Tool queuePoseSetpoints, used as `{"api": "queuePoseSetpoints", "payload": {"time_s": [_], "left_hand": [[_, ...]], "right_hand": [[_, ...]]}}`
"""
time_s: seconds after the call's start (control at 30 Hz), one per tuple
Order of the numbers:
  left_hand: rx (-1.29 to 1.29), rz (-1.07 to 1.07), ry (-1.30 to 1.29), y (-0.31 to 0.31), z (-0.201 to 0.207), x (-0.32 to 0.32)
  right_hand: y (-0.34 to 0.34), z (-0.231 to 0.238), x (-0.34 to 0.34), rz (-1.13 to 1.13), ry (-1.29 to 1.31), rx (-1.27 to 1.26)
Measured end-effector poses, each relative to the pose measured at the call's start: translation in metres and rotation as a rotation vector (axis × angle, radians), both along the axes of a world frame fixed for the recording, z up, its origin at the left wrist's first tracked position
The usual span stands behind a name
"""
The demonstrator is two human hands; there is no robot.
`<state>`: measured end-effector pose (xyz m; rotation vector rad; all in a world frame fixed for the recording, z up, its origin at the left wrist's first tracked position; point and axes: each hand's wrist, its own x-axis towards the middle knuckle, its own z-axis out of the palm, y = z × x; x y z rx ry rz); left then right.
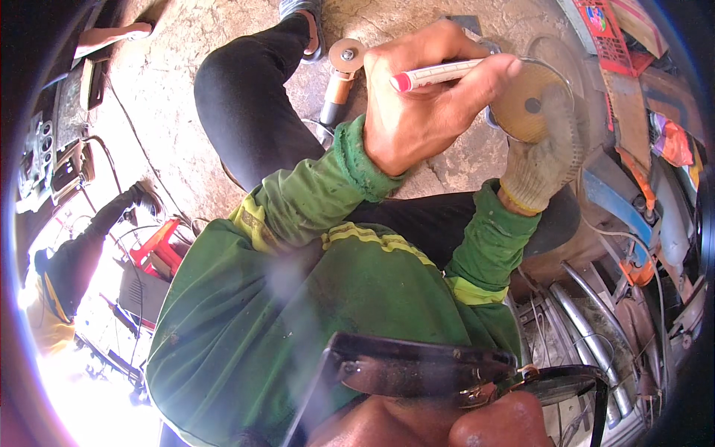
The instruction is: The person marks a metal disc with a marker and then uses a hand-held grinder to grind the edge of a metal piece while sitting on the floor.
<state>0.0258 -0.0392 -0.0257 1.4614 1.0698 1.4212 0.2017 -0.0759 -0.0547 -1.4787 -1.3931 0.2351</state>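
Head view: left hand (428, 100) bare, fingers and thumb closed on a red-ended white marker pen (439, 75). Red end pointed left, other end ran in between thumb and fingers toward the disc; tip hidden, so couldn't tell whether it touched.

Right hand (551, 153) in a pale knit glove with yellowish cuff, laid over the right edge of a round yellow disc (514, 115) and gripping it there. Far-side fingers hidden, couldn't tell how they wrapped. Disc sat just right of the left thumb, above the floor (417, 22), dark round centre facing the camera.

Angle grinder (337, 88) lay on the floor left of the bare hand, its brown wheel up, just beside a black-trousered leg (249, 97). Both arms in green sleeves with yellow bands.

Right side: red plastic crate (614, 33) up top, blue metal part (614, 197) lower down, metal tubes (585, 335) bottom right. Left side: red stand-like object (159, 246), plus another person (78, 264) near the rim.
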Motion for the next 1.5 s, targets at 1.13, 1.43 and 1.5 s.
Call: {"api": "queuePoseSetpoints", "payload": {"time_s": [1.13, 1.43, 1.5], "left_hand": [[-0.373, -0.412, -0.434, 0.042, -0.009, 0.013], [-0.091, -0.331, -0.048, 0.037, 0.0, 0.004], [0.221, -0.061, 0.049, 0.031, -0.003, 0.011]], "right_hand": [[0.002, -0.017, 0.018, 0.081, 0.137, -0.086], [0.003, 0.019, -0.011, 0.024, 0.676, -0.258], [0.003, 0.008, -0.007, -0.029, 0.683, -0.213]]}}
